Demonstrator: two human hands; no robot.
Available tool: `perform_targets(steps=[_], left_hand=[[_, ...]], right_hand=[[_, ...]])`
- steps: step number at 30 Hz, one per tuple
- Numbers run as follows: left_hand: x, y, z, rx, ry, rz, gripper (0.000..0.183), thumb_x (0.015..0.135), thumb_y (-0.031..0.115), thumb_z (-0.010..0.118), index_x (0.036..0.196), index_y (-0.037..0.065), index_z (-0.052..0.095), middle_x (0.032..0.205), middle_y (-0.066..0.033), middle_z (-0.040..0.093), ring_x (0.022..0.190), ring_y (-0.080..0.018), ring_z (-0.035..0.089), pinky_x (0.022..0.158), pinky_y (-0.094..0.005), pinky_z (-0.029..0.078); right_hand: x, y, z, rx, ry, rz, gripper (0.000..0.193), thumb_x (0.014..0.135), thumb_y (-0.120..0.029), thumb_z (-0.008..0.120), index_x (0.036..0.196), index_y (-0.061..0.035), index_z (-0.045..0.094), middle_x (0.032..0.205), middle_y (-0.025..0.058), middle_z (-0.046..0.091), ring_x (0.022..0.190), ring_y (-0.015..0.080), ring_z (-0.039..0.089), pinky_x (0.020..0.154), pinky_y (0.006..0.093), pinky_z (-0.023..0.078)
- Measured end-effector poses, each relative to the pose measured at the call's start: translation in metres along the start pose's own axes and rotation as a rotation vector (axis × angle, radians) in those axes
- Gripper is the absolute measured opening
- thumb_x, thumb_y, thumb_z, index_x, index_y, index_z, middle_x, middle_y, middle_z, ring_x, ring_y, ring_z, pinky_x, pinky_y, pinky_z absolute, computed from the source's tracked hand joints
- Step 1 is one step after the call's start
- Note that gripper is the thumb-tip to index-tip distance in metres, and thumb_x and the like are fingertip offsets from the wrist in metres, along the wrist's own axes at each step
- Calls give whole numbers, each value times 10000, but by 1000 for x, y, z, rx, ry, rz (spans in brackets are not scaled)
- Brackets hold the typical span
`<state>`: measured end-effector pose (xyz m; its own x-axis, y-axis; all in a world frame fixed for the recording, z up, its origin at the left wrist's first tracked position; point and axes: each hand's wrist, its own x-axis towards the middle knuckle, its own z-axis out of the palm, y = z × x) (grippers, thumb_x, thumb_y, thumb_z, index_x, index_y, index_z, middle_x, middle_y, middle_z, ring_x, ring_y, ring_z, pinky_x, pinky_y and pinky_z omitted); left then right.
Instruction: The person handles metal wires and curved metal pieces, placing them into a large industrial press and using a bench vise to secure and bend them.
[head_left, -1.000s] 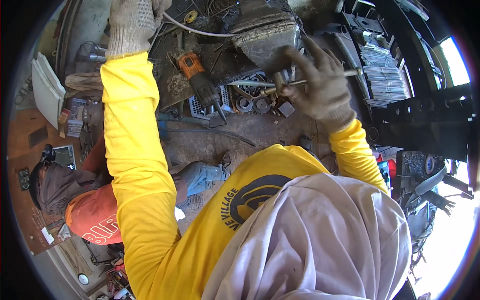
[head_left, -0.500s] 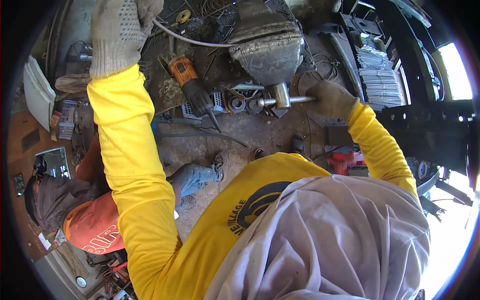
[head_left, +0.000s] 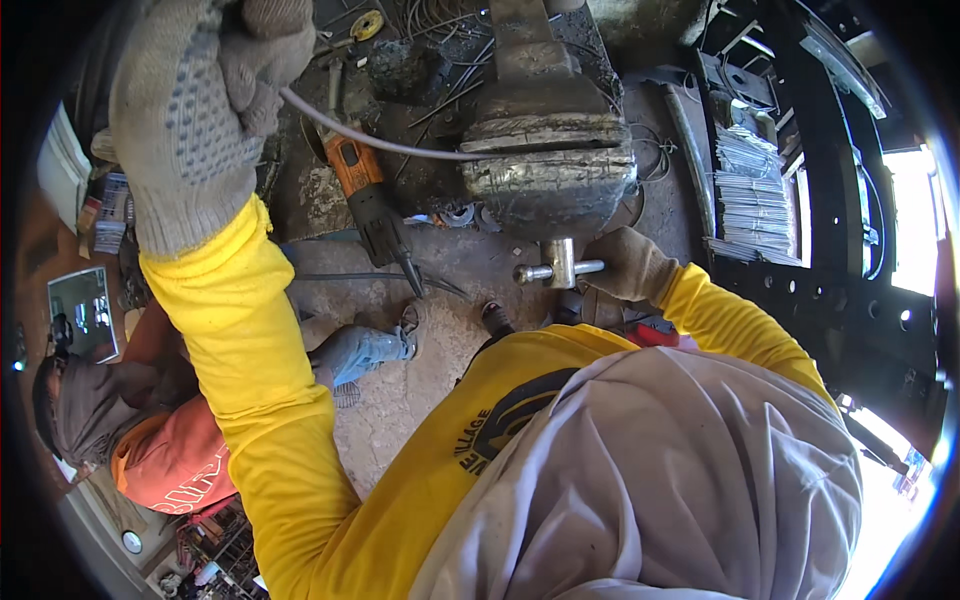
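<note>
My left hand (head_left: 190, 130), in a knit glove with dotted grip, is raised at the upper left and closed around a thin grey metal rod (head_left: 390, 147). The rod curves rightward to the jaws of a large worn bench vise (head_left: 550, 190); whether its tip is clamped there is not clear. A dark slot shows between the jaws toward their right side. Below the vise, my gloved right hand (head_left: 630, 265) is wrapped round one end of the vise's sliding handle bar (head_left: 535, 273), which passes through the screw head.
An orange-and-black angle grinder (head_left: 362, 190) lies on the cluttered bench left of the vise. Wire coils and rods lie behind it. Bundled metal strips (head_left: 748, 190) stand at right beside a dark steel frame. Another person in an orange shirt (head_left: 180, 450) is at lower left.
The view has shifted, so the vise and handle appear lower. My left hand has moved left and down with the rod. The slot between the jaws shows more plainly; my right hand stays on the handle.
</note>
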<state>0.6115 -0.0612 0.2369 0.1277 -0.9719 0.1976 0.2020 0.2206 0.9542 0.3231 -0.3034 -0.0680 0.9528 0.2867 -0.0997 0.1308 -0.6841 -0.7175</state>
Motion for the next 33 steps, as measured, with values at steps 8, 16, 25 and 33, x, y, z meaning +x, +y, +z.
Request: perform_targets(steps=[8, 16, 25, 33], left_hand=[[15, -23, 33, 186, 382, 335, 429, 1023, 205, 424, 1336, -74, 518, 984, -158, 635, 651, -154, 583, 589, -245, 459], [-32, -10, 27, 759, 1097, 386, 403, 1003, 162, 452, 1279, -126, 508, 888, -148, 579, 673, -164, 509, 713, -275, 429], [-39, -14, 34, 179, 686, 330, 429, 1030, 342, 482, 1298, 16, 555, 1144, -89, 664, 1035, -114, 653, 877, -323, 575], [25, -30, 72, 511, 1042, 255, 576, 1007, 479, 471, 1365, 29, 510, 1276, -94, 607, 1140, -193, 587, 1002, -446, 461]], right_hand=[[-4, 8, 0, 9, 61, 19, 198, 824, -306, 647, 822, -115, 702, 779, 143, 672, 769, 371, 666, 674, 466, 528], [-5, 7, 3, 76, 96, -6, 200, 772, -309, 682, 862, -139, 734, 794, 119, 693, 771, 347, 676, 685, 440, 542], [-7, 2, -12, 141, 205, 15, 226, 696, -321, 755, 863, -170, 747, 673, 88, 637, 633, 314, 635, 641, 426, 516], [-2, 5, -10, 142, 139, -73, 297, 701, -375, 767, 894, -149, 751, 681, 94, 651, 658, 317, 651, 655, 421, 518]])
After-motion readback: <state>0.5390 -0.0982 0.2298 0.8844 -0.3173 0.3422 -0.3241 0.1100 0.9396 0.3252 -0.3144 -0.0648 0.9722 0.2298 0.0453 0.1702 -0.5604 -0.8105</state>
